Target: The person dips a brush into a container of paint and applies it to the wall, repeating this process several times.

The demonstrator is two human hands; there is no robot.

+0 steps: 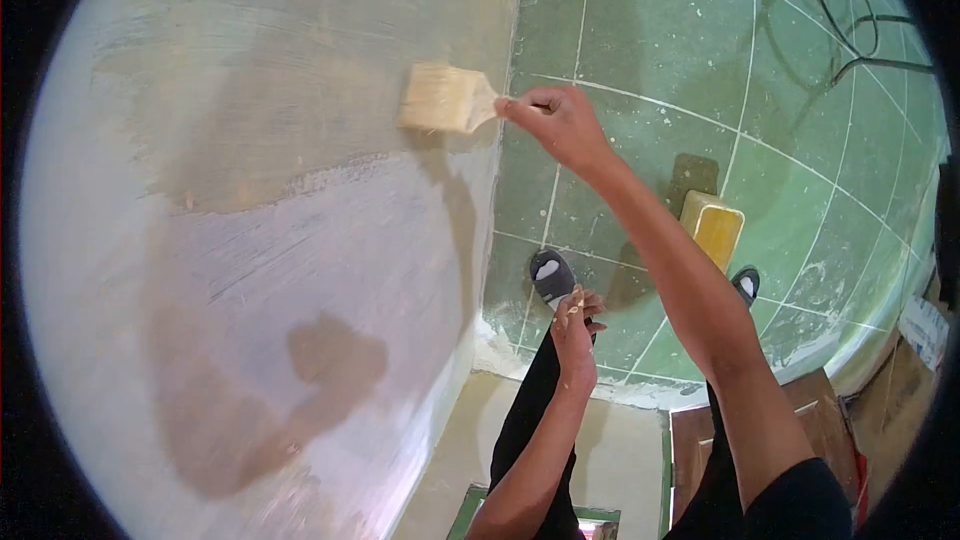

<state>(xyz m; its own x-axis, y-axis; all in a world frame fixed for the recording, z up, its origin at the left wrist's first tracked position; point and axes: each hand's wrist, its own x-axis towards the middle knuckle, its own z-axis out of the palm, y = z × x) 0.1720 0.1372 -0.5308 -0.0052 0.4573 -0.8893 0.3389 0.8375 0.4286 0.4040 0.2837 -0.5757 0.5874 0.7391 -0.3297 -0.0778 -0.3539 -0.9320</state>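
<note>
A wide pale brush (440, 98) lies with its bristles against the wall (300, 270), close to the wall's edge with the floor. My right hand (560, 125) is closed around the brush's handle. Around the bristles the wall surface is darker and tan, while the part nearer me is paler. My left hand (575, 330) hangs low above my shoe, its fingers partly bent and apart; pale smears show on them, and nothing clear is held. A yellow container (716, 230) with a pale rim rests on the floor beyond my right forearm.
Green floor tiles (660, 30) with white specks run along the wall. Dark bent metal bars (860, 25) stand at the upper right. My shoes (551, 275) are on the tiles. A brown door (810, 420) and a white bag (923, 330) are at the lower right.
</note>
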